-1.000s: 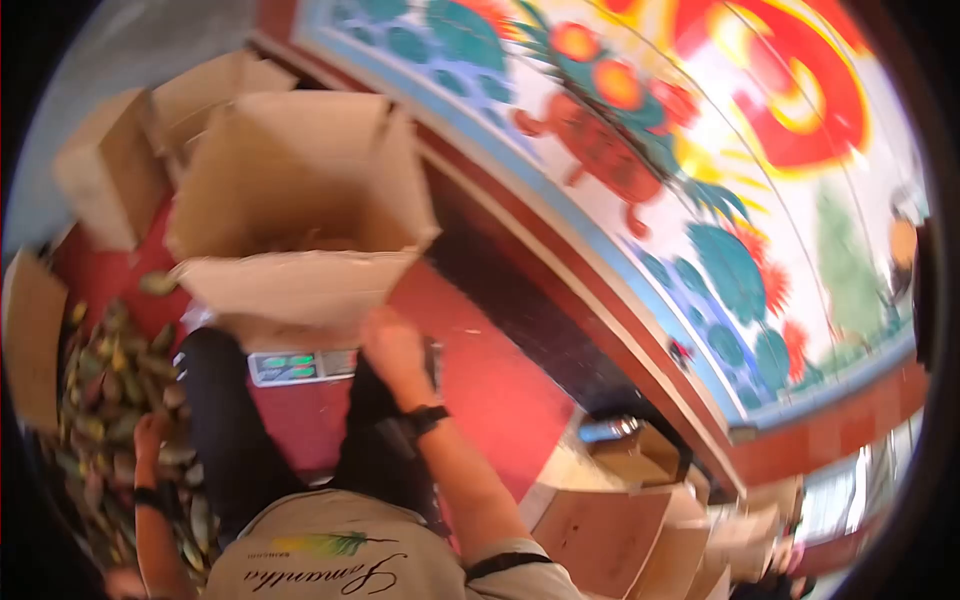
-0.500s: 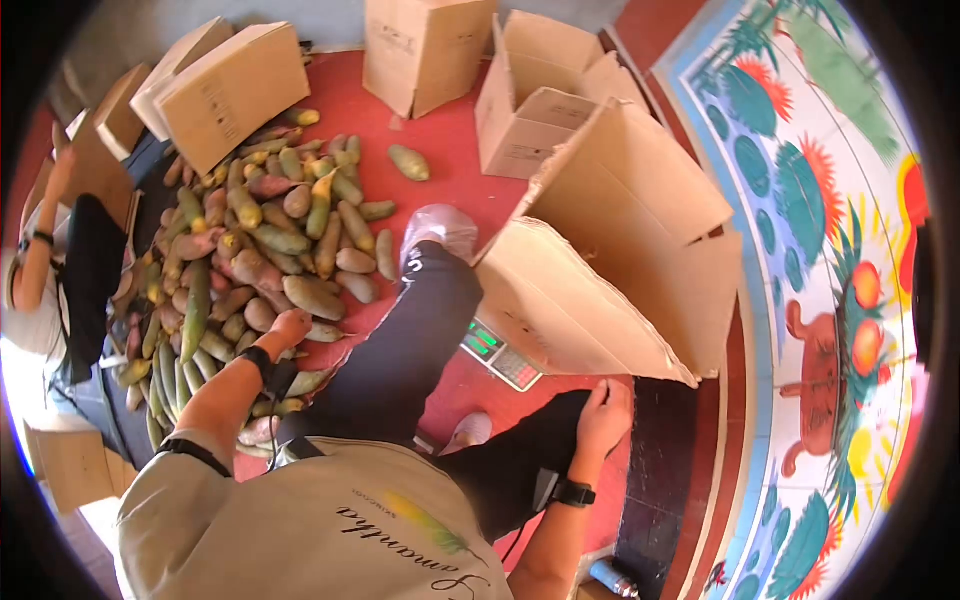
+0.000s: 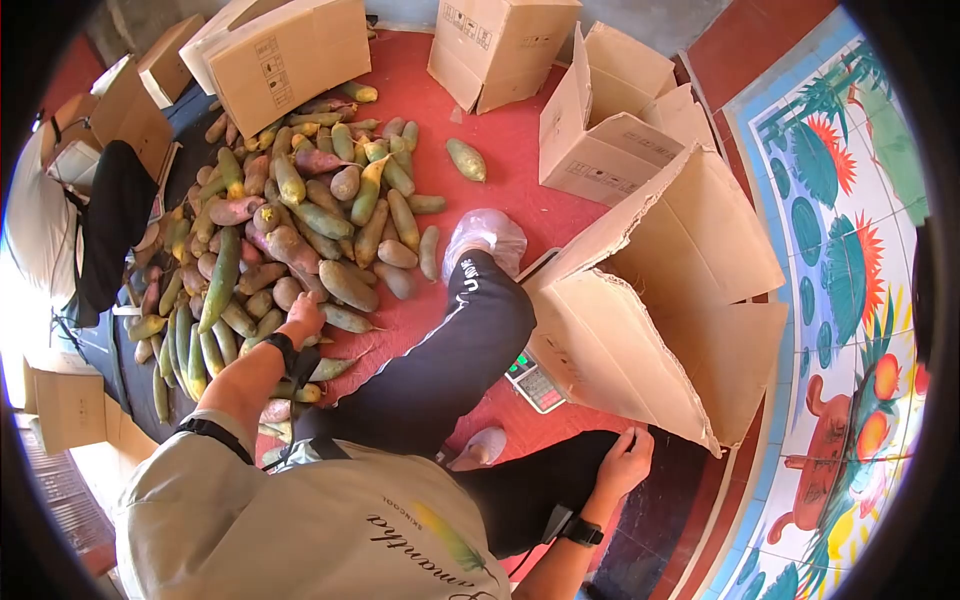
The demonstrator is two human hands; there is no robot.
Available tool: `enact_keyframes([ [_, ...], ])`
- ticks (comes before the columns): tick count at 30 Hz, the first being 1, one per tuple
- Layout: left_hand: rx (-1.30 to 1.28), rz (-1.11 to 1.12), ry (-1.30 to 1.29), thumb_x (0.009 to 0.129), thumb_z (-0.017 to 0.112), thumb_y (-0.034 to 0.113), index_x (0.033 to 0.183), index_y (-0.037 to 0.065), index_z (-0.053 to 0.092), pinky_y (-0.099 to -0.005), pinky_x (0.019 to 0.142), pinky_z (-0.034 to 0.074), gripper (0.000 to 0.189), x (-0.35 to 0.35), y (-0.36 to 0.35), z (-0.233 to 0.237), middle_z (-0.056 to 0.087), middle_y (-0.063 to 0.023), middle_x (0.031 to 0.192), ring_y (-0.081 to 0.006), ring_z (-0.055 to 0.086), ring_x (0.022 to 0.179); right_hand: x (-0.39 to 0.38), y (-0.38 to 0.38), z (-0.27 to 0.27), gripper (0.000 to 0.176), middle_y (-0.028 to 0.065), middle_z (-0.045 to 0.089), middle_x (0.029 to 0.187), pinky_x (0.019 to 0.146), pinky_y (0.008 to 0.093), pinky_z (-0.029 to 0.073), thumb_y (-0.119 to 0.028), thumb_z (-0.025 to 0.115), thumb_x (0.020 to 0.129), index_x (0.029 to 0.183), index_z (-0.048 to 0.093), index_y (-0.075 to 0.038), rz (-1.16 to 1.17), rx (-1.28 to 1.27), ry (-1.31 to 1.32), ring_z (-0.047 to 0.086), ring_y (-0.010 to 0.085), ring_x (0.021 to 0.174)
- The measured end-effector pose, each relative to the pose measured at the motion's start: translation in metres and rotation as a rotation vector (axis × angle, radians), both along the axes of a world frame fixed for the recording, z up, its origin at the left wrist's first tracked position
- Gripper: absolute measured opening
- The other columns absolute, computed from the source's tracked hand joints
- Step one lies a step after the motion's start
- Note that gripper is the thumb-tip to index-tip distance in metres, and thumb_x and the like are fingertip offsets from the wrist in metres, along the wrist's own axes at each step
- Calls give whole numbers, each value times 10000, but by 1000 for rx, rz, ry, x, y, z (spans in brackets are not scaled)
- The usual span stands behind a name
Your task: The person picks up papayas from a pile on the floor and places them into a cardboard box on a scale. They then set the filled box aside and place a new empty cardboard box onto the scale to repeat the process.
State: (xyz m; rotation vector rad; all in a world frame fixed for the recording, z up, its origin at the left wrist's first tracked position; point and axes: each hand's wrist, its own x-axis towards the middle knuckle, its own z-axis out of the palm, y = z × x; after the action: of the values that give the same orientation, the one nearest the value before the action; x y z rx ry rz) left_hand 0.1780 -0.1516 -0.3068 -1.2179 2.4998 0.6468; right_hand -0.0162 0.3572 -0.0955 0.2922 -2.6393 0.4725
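My left hand (image 3: 303, 318) reaches down to the lower right edge of a heap of large, radish-like vegetables (image 3: 345, 285), some green, some reddish. Its fingers curl in against the heap, where a long reddish vegetable (image 3: 292, 247) ends; what they grip is hidden. On my right knee rests my right hand (image 3: 625, 462), fingers loosely curled with nothing in them. Between my legs and a big open cardboard box (image 3: 615, 340) shows part of a digital scale (image 3: 537, 384) with a green-lit display. The box stands tilted over the scale, flaps spread.
Another open box (image 3: 600, 155) and an upright box (image 3: 500, 50) stand at the back. A large carton (image 3: 290, 70) leans behind the heap. One vegetable (image 3: 466, 160) lies alone on the red floor. At far left a person in dark trousers (image 3: 112, 230) bends over. A painted wall (image 3: 835, 300) borders the right.
The view has shifted, so the scene sits farther right and the scale is more covered by my leg. My left hand stays at the heap's edge; my right hand stays on my knee.
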Motion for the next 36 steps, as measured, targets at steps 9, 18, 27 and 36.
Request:
enact_keyframes([
  [9,-113,-43,83,765,563,194,1284,-4,355,-383,1050,269,594,-32,-39,-19,381,-190,1307,-336,325,1244,-1,-3,0,67,164,572,782,624,406,463,-77,580,789,805,576,-12,-9,88,28,565,349,702],
  [18,-176,-190,-37,700,648,175,1322,33,320,-406,1019,307,718,-42,-110,-97,392,-195,1307,-339,356,1221,2,-5,-6,82,117,560,710,608,428,454,-157,560,798,768,572,-82,-104,156,-21,565,311,677],
  [27,-310,-564,-386,720,588,393,1064,97,620,-457,968,296,455,-51,-126,-119,507,-133,1203,-269,416,1163,1,-12,3,85,134,544,719,594,410,466,-113,567,769,755,520,-43,-87,2,18,561,321,654],
  [36,-228,-483,-353,720,633,373,1086,56,580,-421,889,393,487,-42,-108,-118,552,-152,1125,-297,503,1068,0,-11,2,78,116,549,711,595,391,469,-112,581,770,792,552,-43,-51,-39,61,571,295,664],
])
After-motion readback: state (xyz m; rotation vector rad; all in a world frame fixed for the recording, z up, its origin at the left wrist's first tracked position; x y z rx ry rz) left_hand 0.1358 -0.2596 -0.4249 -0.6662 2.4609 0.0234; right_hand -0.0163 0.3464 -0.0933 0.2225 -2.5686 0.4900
